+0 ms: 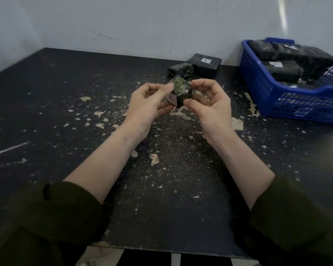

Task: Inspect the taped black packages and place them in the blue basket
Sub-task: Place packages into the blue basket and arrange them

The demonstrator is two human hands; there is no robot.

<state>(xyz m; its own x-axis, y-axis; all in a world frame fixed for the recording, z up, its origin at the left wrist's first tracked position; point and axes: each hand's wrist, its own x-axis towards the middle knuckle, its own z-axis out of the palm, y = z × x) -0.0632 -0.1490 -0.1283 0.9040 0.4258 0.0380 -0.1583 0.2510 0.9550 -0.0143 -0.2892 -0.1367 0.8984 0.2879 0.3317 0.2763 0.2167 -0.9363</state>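
A small black taped package (181,91) with a pale label marked "A" is held above the middle of the table between both hands. My left hand (148,104) pinches its left side and my right hand (210,106) grips its right side and underside. Two more black packages lie behind it: a small shiny one (180,70) and a larger flat one (205,63) with a white "A" label. The blue basket (288,104) stands at the right and holds several black packages.
The black tabletop (85,121) is scuffed, with flakes of peeled surface around my hands. White walls close off the back and left. The table's near edge runs just below my sleeves.
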